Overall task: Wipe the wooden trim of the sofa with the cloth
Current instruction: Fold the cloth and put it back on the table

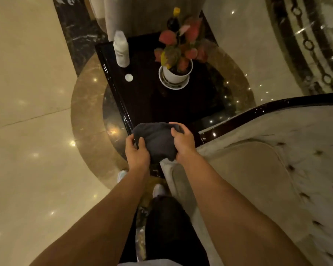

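Observation:
A dark grey cloth is bunched up between both hands, just above the corner of the sofa's arm. My left hand grips its left side and my right hand grips its right side. The sofa is pale and tufted and fills the right of the view. Its dark glossy wooden trim curves from under the cloth up and away to the right edge.
A dark glossy side table stands just beyond the cloth, with a white bottle, a small white cap and a potted plant on it. Polished marble floor lies to the left. My legs and shoes are below.

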{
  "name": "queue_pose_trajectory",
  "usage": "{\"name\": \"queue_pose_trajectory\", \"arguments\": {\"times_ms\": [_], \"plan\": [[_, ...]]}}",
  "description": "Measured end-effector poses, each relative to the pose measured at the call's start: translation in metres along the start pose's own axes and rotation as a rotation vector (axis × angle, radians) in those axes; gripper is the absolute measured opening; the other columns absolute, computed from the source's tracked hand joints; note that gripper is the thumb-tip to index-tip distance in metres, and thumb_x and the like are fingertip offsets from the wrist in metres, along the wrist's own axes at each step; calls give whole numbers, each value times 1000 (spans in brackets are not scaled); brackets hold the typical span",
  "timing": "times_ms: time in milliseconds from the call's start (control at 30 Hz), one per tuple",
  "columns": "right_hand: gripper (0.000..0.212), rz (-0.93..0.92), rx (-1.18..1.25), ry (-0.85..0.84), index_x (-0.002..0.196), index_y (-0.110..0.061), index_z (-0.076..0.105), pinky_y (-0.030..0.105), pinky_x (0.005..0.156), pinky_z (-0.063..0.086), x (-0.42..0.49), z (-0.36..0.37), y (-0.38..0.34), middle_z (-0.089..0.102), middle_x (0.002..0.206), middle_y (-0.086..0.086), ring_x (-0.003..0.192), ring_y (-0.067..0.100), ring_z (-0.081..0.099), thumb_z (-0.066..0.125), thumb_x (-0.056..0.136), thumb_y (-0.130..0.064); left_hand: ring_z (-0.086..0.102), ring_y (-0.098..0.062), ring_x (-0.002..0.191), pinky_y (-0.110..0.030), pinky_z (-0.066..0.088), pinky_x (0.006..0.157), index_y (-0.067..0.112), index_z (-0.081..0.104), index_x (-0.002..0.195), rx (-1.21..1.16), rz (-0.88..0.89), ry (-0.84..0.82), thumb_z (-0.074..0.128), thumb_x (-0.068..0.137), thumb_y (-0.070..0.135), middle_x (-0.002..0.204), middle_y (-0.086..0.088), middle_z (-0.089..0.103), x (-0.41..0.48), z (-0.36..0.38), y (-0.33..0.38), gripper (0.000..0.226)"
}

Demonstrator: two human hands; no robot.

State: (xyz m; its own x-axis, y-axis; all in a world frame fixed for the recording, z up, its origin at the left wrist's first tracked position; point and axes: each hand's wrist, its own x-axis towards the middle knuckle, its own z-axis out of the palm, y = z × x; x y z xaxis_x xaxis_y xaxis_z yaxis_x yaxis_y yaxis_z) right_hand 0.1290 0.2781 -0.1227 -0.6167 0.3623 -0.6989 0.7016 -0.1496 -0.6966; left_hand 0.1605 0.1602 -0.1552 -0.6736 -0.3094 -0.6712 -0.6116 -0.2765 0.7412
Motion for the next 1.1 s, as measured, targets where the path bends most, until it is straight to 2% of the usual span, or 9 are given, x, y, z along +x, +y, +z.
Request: {"name": "queue_pose_trajectory", "arguments": {"times_ms": [167,300,400,533,667,833,900,1000,1100], "plan": [[22,-61,-243,34,120,-18,63,45,94,55,69,14,3,65,120,9,109,27,63,61,99,-23,60,-24,113,-47,52,97,23,48,133,28,-43,188,47,102,27,127,-7,60,36,31,-22,31],[24,-197,-490,-66,108,-13,65,43,89,56,130,36,-21,66,102,3,99,26,64,70,93,-30,61,-26,113,-48,51,98,19,48,136,12,5,289,47,102,26,125,-11,62,81,53,-22,35],[27,-232,-622,-159,108,-8,66,47,91,56,167,44,-26,68,107,10,101,30,64,68,94,-31,60,-25,115,-46,50,99,19,51,133,19,24,324,48,102,25,126,-10,61,114,61,-20,32],[25,-213,-642,-233,108,-6,66,54,94,54,221,54,-16,67,111,15,103,33,64,66,96,-29,61,-22,112,-44,50,99,23,52,131,41,66,332,49,101,26,121,-6,63,165,74,-33,30],[21,-201,-656,-252,107,-9,67,53,93,55,263,63,1,68,109,14,101,31,65,66,96,-27,61,-17,106,-36,51,95,26,52,131,109,70,345,48,101,26,104,9,60,199,84,-54,31],[16,-183,-673,-270,108,-15,67,44,91,56,297,66,16,68,110,8,104,27,64,66,96,-26,60,-16,112,-45,50,99,36,51,131,149,49,315,49,101,25,118,6,63,222,83,-74,33],[17,-171,-683,-274,109,-15,67,43,90,57,304,66,20,67,110,7,103,25,64,65,97,-26,62,-15,108,-45,53,96,41,48,135,164,38,321,50,100,20,113,8,64,227,77,-75,40],[16,-174,-690,-299,110,-16,67,39,87,57,309,63,23,67,104,3,101,23,65,65,97,-25,69,-16,88,-37,61,78,38,45,140,148,6,325,52,100,16,109,0,65,232,63,-76,46],[16,-183,-719,-350,113,-18,67,37,88,55,312,66,23,66,103,-1,103,21,63,63,98,-22,70,-18,86,-33,61,72,33,46,140,175,-8,284,58,97,16,106,-4,67,232,59,-74,47]]}}
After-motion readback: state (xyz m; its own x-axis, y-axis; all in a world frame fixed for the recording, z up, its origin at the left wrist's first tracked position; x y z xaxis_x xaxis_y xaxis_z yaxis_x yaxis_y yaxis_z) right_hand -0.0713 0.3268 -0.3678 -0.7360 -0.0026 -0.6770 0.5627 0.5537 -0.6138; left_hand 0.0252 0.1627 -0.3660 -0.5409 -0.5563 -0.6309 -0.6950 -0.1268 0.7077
